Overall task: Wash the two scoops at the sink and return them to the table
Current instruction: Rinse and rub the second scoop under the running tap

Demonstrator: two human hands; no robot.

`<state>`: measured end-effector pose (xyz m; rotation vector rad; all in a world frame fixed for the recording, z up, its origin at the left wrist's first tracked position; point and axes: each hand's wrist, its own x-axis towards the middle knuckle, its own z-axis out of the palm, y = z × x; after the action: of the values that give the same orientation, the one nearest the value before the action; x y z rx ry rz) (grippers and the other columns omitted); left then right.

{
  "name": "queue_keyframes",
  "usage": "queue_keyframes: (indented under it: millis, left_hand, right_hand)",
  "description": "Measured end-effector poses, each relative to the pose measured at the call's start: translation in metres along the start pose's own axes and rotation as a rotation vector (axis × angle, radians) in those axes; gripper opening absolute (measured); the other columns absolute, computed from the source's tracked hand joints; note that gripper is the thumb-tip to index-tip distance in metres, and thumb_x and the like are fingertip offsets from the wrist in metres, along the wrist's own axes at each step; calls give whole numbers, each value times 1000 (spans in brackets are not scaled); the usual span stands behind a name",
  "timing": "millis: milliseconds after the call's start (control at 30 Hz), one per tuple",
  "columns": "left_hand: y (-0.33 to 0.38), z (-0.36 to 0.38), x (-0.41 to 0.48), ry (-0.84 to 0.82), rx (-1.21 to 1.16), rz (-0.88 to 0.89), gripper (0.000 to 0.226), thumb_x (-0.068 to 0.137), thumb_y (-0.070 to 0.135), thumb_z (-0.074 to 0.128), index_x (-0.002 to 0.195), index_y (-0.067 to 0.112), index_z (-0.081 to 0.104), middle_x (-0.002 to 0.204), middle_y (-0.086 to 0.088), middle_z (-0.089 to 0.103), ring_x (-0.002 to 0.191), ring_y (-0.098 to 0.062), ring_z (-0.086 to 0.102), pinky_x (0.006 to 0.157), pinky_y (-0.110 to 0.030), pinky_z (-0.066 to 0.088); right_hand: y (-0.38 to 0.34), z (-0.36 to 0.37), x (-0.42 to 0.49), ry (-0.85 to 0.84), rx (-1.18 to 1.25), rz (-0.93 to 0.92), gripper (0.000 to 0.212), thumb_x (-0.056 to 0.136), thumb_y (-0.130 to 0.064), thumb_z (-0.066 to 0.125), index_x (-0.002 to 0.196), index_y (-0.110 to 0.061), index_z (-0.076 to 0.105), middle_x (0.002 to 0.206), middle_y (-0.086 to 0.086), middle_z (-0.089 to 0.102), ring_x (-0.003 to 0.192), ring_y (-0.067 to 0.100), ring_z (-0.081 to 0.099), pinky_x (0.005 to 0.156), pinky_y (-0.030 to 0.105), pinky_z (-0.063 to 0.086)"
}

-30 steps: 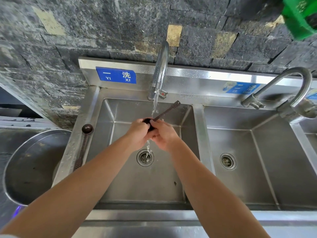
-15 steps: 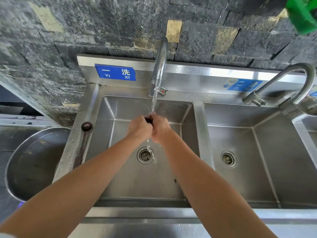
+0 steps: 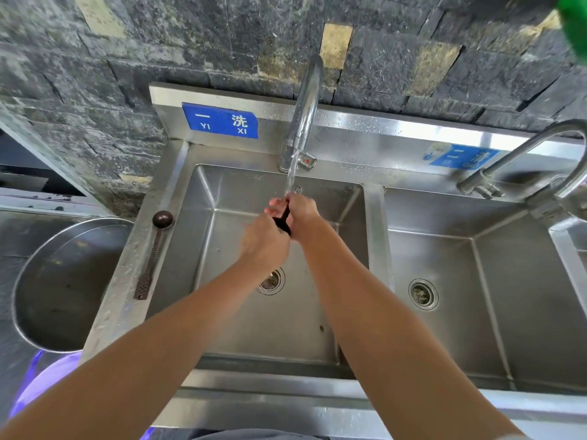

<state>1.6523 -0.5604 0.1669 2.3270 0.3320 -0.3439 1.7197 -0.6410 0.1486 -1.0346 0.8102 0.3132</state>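
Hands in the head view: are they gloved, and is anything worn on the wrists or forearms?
No gloves: the left hand and right hand are bare. The left forearm and right forearm are bare too, almost to the frame's edge, with no watch, band or ring showing.

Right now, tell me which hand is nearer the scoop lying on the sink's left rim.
Left. The left hand, gripping the held scoop, is right of the rim scoop; the right hand, also gripping it, is farther right.
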Motion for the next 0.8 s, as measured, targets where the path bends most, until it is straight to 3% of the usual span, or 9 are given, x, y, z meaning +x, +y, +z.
queue_keyframes:
  millis: [67,200,333,400,500,567,600,700,800]
  left_hand:
    - [2,-7,3,25,-43,10,25,93,19,52,111,5,62,98,-20,70,89,-39,66,70,-40,54]
    - [5,-23,6,62,-110,-53,38,90,7,47,126,9,58,110,-18,68,102,-35,64,83,-37,51]
    - [7,-17,-16,20,-34,39,21,93,14,46,88,1,62,70,-9,60,64,-28,58,51,-30,43]
    - [4,-15,-21,39,-48,39,29,95,20,46,71,6,57,63,-6,56,52,-24,50,42,-28,32]
    - [4,-22,-12,76,-77,-20,20,92,19,50,96,2,59,85,-11,63,69,-28,59,54,-33,45]
    - [2,-27,-12,94,-111,-41,34,88,14,49,120,5,58,98,-14,68,86,-32,65,68,-37,52]
    - [-1,-28,-15,104,-111,-18,33,89,15,48,119,8,59,96,-13,68,83,-32,65,65,-36,50]
    - [-10,-23,-29,121,-15,59,17,95,21,41,85,12,53,76,-10,62,62,-26,57,50,-31,39]
    - [-14,-20,-35,176,-11,38,23,95,21,36,73,18,40,63,4,43,57,-21,46,48,-31,28]
  right_hand:
    - [2,7,-8,-43,3,14,25,101,-5,33,82,3,48,51,15,60,44,25,59,56,38,50]
    - [20,19,-16,-145,-107,52,17,97,-10,42,86,-6,55,71,11,71,73,26,65,89,46,54]
    - [0,5,1,-95,-121,-50,28,103,-11,35,82,-8,53,45,-4,65,70,20,61,67,28,54]
    - [-5,4,3,-48,-137,-70,24,102,-11,34,83,-8,50,48,-2,68,63,21,58,66,28,49]
    - [11,18,-8,-87,-221,-35,15,94,-8,36,86,-6,48,75,14,76,53,23,63,61,29,54]
    - [25,23,-10,-124,-232,-11,14,92,-9,39,82,-7,49,91,23,75,77,32,72,77,41,59]
    - [25,23,-10,-123,-222,-20,15,93,-10,39,82,-7,50,90,25,75,81,35,71,80,43,58]
    - [6,17,3,-32,-161,-27,19,98,-10,35,84,-5,47,66,17,73,54,24,53,54,31,45]
    - [0,18,4,12,-146,-10,12,93,-6,34,83,-11,39,55,16,68,45,19,40,52,27,31]
